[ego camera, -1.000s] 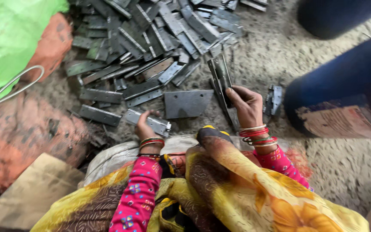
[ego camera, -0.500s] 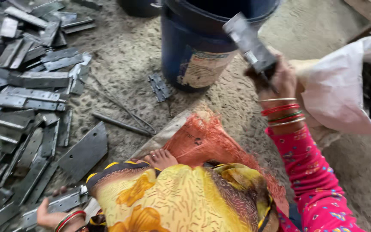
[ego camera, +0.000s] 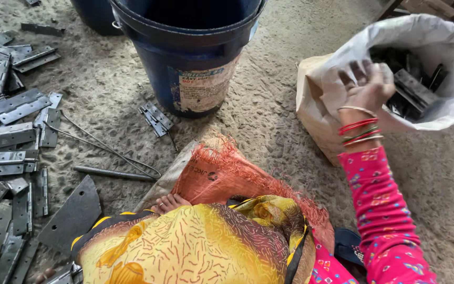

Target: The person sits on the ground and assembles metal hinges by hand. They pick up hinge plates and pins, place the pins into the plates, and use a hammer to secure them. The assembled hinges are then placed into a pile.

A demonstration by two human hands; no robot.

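Right hand (ego camera: 361, 87) is held over the mouth of the white sack (ego camera: 447, 52), fingers spread, empty; dark metal hinges (ego camera: 413, 87) lie inside. Depositing step judged done. Left hand is not seen.

Right hand (ego camera: 362, 87) open at white sack (ego camera: 447, 47) mouth, above dark metal hinges (ego camera: 413, 87) inside; blue bucket (ego camera: 190, 58) left; more hinges (ego camera: 11, 131) scattered on floor.

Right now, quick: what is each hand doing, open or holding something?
Right hand: open, fingers spread at the mouth of the white sack, holding nothing.
Left hand: not in view.
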